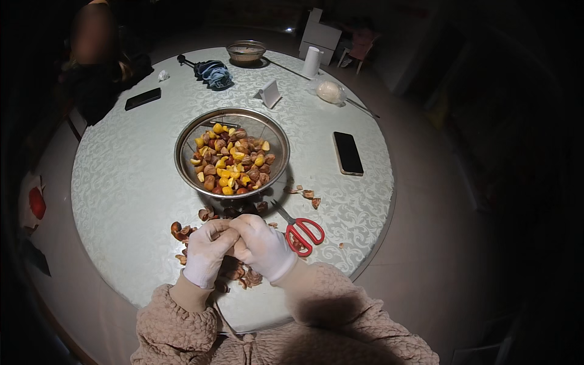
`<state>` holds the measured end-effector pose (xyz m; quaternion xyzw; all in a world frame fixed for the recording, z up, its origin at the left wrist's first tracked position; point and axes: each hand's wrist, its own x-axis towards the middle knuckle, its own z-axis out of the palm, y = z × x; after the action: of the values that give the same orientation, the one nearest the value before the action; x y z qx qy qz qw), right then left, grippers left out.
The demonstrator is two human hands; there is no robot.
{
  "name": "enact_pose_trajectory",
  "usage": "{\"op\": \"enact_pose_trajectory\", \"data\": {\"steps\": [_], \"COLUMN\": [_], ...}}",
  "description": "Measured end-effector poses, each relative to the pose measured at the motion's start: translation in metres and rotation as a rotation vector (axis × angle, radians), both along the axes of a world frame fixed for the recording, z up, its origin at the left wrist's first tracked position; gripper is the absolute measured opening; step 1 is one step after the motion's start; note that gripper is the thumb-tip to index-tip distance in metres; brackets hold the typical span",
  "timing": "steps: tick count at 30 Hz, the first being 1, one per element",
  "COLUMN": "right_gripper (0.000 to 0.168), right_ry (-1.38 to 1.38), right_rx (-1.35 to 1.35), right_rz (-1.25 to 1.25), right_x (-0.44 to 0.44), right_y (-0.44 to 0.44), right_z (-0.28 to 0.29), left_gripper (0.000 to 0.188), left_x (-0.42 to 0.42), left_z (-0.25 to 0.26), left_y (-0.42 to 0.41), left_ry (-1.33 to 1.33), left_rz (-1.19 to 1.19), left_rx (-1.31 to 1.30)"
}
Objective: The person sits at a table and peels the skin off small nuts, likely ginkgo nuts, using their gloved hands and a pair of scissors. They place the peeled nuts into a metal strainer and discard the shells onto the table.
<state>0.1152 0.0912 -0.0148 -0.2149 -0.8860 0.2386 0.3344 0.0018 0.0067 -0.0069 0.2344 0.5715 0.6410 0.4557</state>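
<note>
My left hand [209, 248] and my right hand [262, 244], both in whitish gloves, meet fingertip to fingertip near the table's front edge. Whatever is between the fingers is hidden. Just beyond them stands a metal mesh basket [176, 157] holding peeled yellow and unpeeled brown chestnuts [235, 157]. Brown chestnut shells [182, 231] lie left of my left hand, more shells [244, 275] below the hands. Red-handled scissors [305, 235] lie right beside my right hand, blades pointing away towards the basket.
A smartphone [348, 153] lies on the right, another phone [143, 98] at the left. Farther back are a small white stand [270, 94], a folded umbrella [214, 74], a strainer [246, 51], a white cylinder [312, 61] and a bagged item [331, 92]. A person [98, 68] sits back left.
</note>
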Motion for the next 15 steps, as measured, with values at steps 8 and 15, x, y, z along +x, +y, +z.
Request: {"op": "enact_pose_trajectory", "data": {"steps": [8,15], "right_gripper": [0.028,0.031], "right_ry": [-0.156,-0.236], "right_rx": [0.121,0.113], "right_rz": [0.113,0.133], "right_x": [0.005,0.006], "right_y": [0.003,0.0], "right_z": [0.003,0.005], "left_gripper": [0.021,0.023], "left_x": [-0.003,-0.005], "left_z": [-0.008,-0.011], "left_y": [0.003,0.001], "left_ry": [-0.051,0.039], "left_rz": [-0.059,-0.073], "left_rx": [0.023,-0.011]}}
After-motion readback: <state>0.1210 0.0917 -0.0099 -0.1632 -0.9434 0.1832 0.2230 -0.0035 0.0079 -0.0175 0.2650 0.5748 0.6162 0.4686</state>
